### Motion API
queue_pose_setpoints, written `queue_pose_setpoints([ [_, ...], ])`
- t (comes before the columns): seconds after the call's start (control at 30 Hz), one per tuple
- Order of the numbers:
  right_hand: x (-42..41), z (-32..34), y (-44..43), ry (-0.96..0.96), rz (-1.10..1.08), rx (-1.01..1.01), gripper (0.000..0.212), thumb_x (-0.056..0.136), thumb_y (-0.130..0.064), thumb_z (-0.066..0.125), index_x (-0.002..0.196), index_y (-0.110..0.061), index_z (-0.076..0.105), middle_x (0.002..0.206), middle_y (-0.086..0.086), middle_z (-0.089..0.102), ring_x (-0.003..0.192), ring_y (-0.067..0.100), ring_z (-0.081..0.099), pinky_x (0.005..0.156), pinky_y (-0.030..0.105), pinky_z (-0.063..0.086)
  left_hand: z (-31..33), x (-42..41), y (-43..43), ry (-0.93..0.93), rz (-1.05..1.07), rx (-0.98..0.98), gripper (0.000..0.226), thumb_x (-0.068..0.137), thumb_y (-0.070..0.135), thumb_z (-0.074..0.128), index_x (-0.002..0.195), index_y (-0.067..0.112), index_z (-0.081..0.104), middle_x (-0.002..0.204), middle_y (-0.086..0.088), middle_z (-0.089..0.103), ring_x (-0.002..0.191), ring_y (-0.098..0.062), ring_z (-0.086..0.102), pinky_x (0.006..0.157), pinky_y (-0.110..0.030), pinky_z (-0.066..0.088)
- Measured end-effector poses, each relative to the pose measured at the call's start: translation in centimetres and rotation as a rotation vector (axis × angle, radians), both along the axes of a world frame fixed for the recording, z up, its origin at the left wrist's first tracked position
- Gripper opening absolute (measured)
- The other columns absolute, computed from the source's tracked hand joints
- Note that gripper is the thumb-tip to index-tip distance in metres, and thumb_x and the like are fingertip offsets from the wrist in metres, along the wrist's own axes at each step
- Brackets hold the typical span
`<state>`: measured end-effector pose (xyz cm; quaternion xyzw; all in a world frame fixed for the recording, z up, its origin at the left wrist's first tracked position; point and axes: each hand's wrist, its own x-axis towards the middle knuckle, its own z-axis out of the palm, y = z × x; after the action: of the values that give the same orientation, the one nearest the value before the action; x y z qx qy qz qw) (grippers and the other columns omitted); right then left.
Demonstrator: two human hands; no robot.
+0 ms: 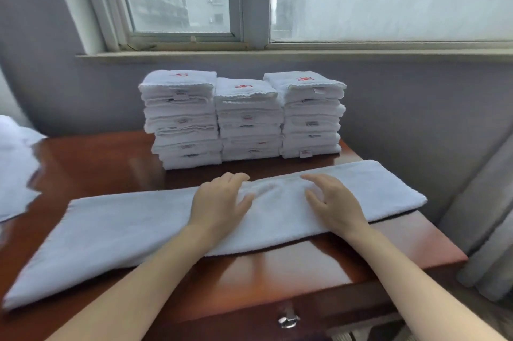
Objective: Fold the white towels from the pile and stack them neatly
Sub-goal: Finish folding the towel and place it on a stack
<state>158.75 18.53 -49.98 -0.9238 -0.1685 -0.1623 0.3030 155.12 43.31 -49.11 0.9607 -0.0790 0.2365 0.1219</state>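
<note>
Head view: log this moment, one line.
long white towel: strip on reddish wooden table | left hand: on towel | right hand: on towel | folded white towel stacks: three behind

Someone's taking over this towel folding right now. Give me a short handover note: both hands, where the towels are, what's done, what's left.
Left hand: open, flat on the middle of the long towel.
Right hand: open, fingers loosely curved, on the same towel beside it.
Long towel: a narrow strip lying across the front of the table.
Done: three stacks of folded towels at the table's back.
Left: fold the strip short, stack it, then probably the loose white cloth at the left edge.
</note>
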Motion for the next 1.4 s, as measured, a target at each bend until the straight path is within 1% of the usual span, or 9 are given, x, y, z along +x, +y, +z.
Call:
queue_pose_setpoints([
  [0.17,-2.6,1.6,9.7,0.017,0.304,0.068,0.032,0.094,-0.02,0.058,0.126,-0.024,0.064,0.125,-0.012,0.063,0.121,0.007,0.052,0.1,0.023,0.04,0.9,-5.1,7.3,0.073,0.101,-0.099,0.031,0.095,0.05,0.05,0.12,0.034,0.059,0.1,0.016,0.061,0.092,-0.009,0.06,0.075,-0.032,0.047],
  [0.33,-5.3,2.3,17.9,0.043,0.486,-0.018,0.031,0.097,-0.028,0.054,0.126,-0.026,0.064,0.126,-0.014,0.063,0.121,0.004,0.049,0.1,0.022,0.039,0.9,-9.7,13.7,0.076,0.234,-0.108,0.015,0.096,0.037,0.055,0.104,0.031,0.067,0.091,0.017,0.063,0.09,-0.009,0.062,0.073,-0.028,0.043],
  [0.7,-8.5,1.9,28.1,0.146,0.534,-0.244,0.032,0.095,-0.039,0.052,0.123,-0.029,0.063,0.114,-0.007,0.059,0.117,0.013,0.047,0.087,0.026,0.039,0.1,-15.7,21.5,0.24,0.435,-0.131,0.025,0.1,0.039,0.042,0.103,0.034,0.067,0.108,0.012,0.058,0.107,-0.011,0.051,0.088,-0.035,0.046],
  [0.93,-8.4,2.3,29.0,0.179,0.613,-0.207,0.006,0.089,-0.029,0.058,0.091,-0.029,0.063,0.093,-0.009,0.056,0.09,0.012,0.052,0.08,0.031,0.046,0.1,-16.8,23.3,0.334,0.303,-0.201,0.016,0.095,0.05,0.048,0.1,0.037,0.056,0.102,0.021,0.051,0.101,-0.001,0.046,0.087,-0.028,0.043],
  [1.07,-7.6,3.7,29.0,0.207,0.701,0.036,0.012,0.09,-0.022,0.062,0.083,-0.03,0.056,0.084,-0.008,0.061,0.081,0.016,0.056,0.075,0.034,0.046,1.1,-16.5,24.6,0.378,0.285,-0.467,0.02,0.089,0.052,0.059,0.104,0.039,0.054,0.108,0.019,0.058,0.101,0.002,0.054,0.082,-0.025,0.044],
  [1.13,-6.8,4.6,29.3,0.166,0.676,0.139,0.016,0.091,-0.023,0.062,0.08,-0.033,0.055,0.078,-0.007,0.061,0.074,0.013,0.056,0.07,0.034,0.046,1.7,-15.9,25.2,0.301,0.259,-0.659,0.031,0.089,0.042,0.066,0.116,0.037,0.054,0.118,0.017,0.059,0.11,0.001,0.055,0.089,-0.021,0.044],
  [1.2,-5.7,5.2,29.9,0.101,0.601,0.179,0.016,0.091,-0.028,0.06,0.079,-0.036,0.054,0.072,-0.012,0.058,0.066,0.004,0.053,0.063,0.029,0.043,2.1,-14.8,25.2,0.147,0.282,-0.824,0.036,0.09,0.03,0.067,0.124,0.032,0.052,0.114,0.011,0.061,0.105,-0.001,0.058,0.083,-0.016,0.043],
  [1.3,-4.5,5.7,31.1,0.014,0.48,0.127,0.006,0.094,-0.029,0.058,0.092,-0.035,0.059,0.081,-0.016,0.061,0.078,0.009,0.056,0.068,0.031,0.043,2.5,-12.9,24.7,-0.053,0.415,-0.821,0.042,0.093,0.023,0.062,0.132,0.031,0.047,0.098,0.009,0.057,0.096,-0.01,0.059,0.084,-0.026,0.046],
  [1.4,-4.4,4.7,31.7,-0.12,0.439,-0.044,0.025,0.096,-0.023,0.056,0.12,-0.026,0.06,0.11,-0.006,0.065,0.106,0.019,0.056,0.092,0.033,0.039,2.1,-11.9,24.4,-0.012,0.563,-0.519,0.047,0.097,0.019,0.051,0.141,0.03,0.039,0.112,0.004,0.058,0.102,-0.02,0.059,0.086,-0.038,0.048],
])
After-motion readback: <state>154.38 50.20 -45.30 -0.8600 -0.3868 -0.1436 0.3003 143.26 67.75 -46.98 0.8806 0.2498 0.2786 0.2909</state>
